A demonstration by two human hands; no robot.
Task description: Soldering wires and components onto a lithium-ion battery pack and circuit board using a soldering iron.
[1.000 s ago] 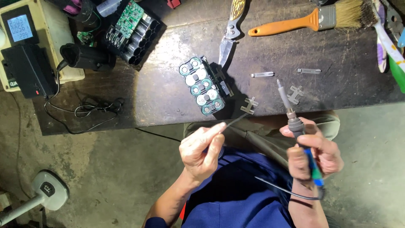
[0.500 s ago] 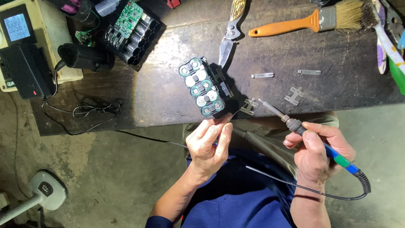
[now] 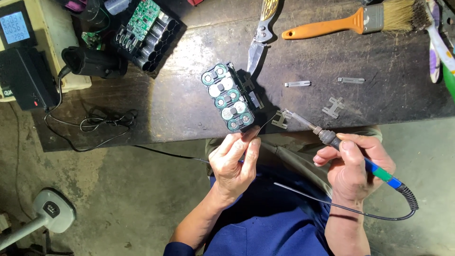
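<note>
Right hand point(image 3: 353, 168) grips the soldering iron point(image 3: 332, 140), tip on a tab point(image 3: 280, 119). Left hand point(image 3: 234, 161) pinches solder wire point(image 3: 263, 125) at the pack's point(image 3: 227, 97) five o'clock.

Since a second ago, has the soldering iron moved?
Yes. The soldering iron swung down; its tip now sits at the metal tab beside the battery pack.

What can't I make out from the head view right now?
- Solder wire between the left hand fingers: too thin to trace up to the metal tab.
- Whether the soldering iron tip touches the tab: too small.
- Far side of the battery pack: hidden by its own body.
- Paintbrush bristles: cut off by the top edge.
- Right hand palm: turned away.
</note>
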